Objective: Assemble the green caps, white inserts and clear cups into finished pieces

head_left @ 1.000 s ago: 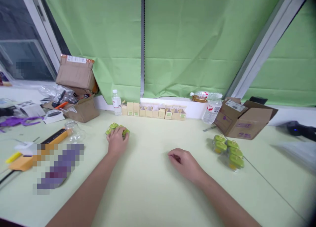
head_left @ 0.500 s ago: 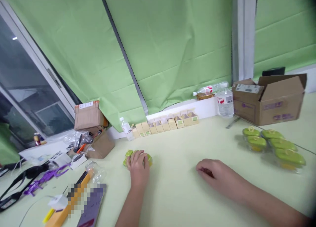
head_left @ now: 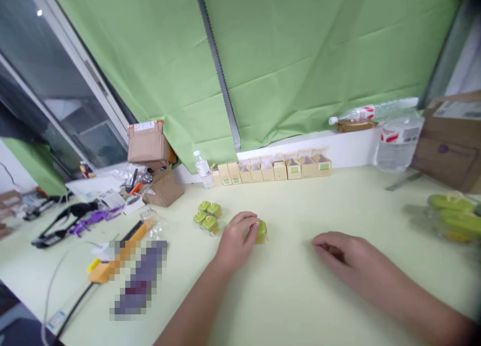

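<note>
Your left hand curls round one tub, near four other tubs; your right hand is half-closed, contents impossible to tell

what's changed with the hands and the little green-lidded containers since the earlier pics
The left hand has moved right, off the group of four green-lidded containers, towards the right hand. It now appears to hold a single green-lidded container, apart from that group. The right hand stays loosely curled at the table, and the row of small boxes stands as before.
</note>
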`<state>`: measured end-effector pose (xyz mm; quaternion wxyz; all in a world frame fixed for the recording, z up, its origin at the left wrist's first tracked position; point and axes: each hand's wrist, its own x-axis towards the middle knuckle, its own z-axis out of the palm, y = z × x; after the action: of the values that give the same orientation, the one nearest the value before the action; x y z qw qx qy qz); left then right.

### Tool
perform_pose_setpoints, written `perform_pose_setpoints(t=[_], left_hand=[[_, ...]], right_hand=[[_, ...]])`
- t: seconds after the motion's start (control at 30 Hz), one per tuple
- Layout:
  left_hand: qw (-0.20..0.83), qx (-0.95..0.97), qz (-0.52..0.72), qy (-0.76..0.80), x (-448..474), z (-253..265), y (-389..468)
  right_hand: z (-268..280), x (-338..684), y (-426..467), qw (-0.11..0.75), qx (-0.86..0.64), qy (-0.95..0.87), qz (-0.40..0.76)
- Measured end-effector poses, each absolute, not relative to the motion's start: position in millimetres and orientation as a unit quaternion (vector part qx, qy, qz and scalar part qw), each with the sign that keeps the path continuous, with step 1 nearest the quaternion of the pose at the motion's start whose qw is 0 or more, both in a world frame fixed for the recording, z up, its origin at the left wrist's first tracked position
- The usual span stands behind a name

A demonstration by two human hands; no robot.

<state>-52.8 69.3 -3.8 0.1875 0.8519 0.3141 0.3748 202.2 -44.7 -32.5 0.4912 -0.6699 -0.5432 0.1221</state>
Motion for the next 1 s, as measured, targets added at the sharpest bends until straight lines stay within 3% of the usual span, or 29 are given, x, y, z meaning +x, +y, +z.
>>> perform_pose_setpoints(t=[0.1, 0.27, 0.67, 0.87, 1.0], left_hand=[[0.239, 0.836, 0.384, 0.309, -42.2, -2.5, 59.9], [0.313, 0.832, 0.363, 0.279, -19.4, 2.0, 36.8], [0.360, 0.842, 0.361, 0.180, -13.5, 0.3, 9.7], [0.402, 0.745, 0.471, 0.248, -13.9, 1.7, 20.2], [0.476, 0.642, 0.508, 0.320, -22.4, -5.3, 45.5]], right_hand=[[-22.8, 188.9, -46.4, 0.385, -0.656, -0.619, 0.196], [-11.8, 168.6, -53.5, 0.382, -0.638, -0.635, 0.209], [7.1, 162.9, -64.7, 0.343, -0.621, -0.634, 0.308], [-7.0, 174.8, -60.5, 0.329, -0.668, -0.614, 0.262], [-11.5, 184.4, -57.0, 0.337, -0.724, -0.580, 0.158]])
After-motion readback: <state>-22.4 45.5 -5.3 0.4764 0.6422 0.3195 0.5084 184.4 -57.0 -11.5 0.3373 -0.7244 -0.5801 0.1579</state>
